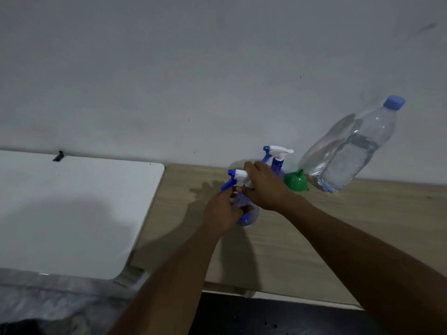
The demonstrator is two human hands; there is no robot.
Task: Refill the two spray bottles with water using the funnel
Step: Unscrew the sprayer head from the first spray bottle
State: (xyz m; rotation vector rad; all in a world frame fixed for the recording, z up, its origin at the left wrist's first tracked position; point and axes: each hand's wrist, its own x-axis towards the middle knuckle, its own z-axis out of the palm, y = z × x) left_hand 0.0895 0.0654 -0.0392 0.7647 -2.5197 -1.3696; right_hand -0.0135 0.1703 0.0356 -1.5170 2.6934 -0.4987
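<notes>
A small blue spray bottle [249,217] with a white and blue trigger head [235,177] stands on the wooden table [314,238]. My left hand [221,210] wraps its body. My right hand [264,187] grips the neck just under the trigger head. Behind them a second spray bottle [277,163] stands by the wall, its lower part hidden by my right hand. A green funnel [296,181] lies mouth-down to its right. A large clear water bottle [355,151] with a blue cap, partly full, stands at the back right.
A white table [72,209] adjoins the wooden one on the left. The grey wall [217,68] runs right behind both tables. Dark floor [278,317] shows beyond the wooden table's near edge.
</notes>
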